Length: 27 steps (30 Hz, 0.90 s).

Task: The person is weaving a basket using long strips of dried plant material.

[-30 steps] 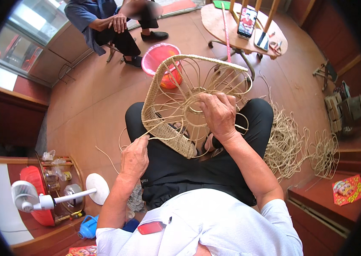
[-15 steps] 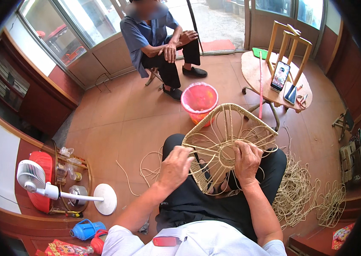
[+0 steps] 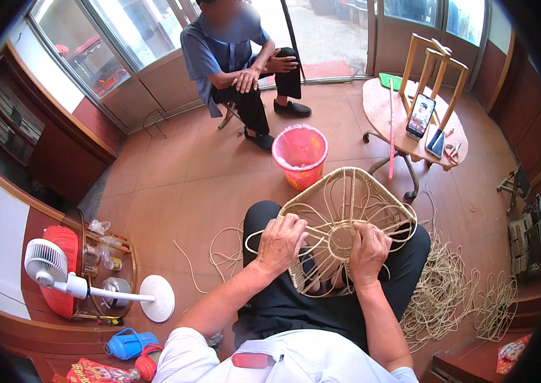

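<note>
On the lap, tilted: half-woven cane basket frame (image 3: pixel 347 223). Left hand (image 3: pixel 281 244) clenched on its near left rim, right hand (image 3: pixel 366 252) gripping the woven centre. Beside the right knee, loose cane coils (image 3: pixel 449 293) on the floor. Farther off, red bucket (image 3: pixel 300 153), round counter (image 3: pixel 379 105) with phone (image 3: pixel 420 116), seated person (image 3: pixel 245 57).

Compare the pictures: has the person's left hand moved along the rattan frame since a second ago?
Yes. The left hand has come up from the rattan frame's lower left corner to its middle, close beside the right hand near the woven hub.
</note>
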Tool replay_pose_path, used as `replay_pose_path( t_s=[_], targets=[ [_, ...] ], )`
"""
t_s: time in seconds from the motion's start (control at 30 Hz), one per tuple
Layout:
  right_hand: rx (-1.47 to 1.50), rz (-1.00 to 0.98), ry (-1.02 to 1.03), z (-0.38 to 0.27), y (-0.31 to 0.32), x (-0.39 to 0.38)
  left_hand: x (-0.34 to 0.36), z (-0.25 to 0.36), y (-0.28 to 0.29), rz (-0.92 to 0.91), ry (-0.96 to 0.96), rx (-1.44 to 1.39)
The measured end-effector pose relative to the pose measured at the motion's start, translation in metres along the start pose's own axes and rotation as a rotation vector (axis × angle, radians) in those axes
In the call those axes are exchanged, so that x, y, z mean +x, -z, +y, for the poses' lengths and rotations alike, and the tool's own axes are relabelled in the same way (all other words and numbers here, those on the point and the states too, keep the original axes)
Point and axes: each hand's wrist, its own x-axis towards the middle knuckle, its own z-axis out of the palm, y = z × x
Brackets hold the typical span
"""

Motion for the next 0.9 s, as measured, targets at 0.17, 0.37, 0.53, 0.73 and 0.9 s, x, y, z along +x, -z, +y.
replay_pose_path(
  t_s=[0.17, 0.37, 0.53, 0.73, 0.9],
  targets=[
    [-0.052, -0.039, 0.067, 0.021, -0.014, 0.007, 0.013, -0.012, -0.010, 0.057, -0.079, 0.099],
    [0.003, -0.071, 0.040, 0.018, -0.001, 0.020, 0.029, -0.020, -0.019, 0.064, -0.053, -0.023],
    [-0.005, -0.040, 0.052, 0.019, 0.004, 0.015, 0.041, -0.002, -0.016, 0.077, 0.012, -0.044],
    [-0.001, -0.051, 0.059, 0.019, 0.000, 0.008, 0.056, 0.006, -0.024, -0.156, 0.060, -0.152],
    [0.009, -0.020, 0.057, 0.020, 0.001, 0.014, 0.058, -0.016, -0.007, 0.117, 0.177, -0.192]
  ],
)
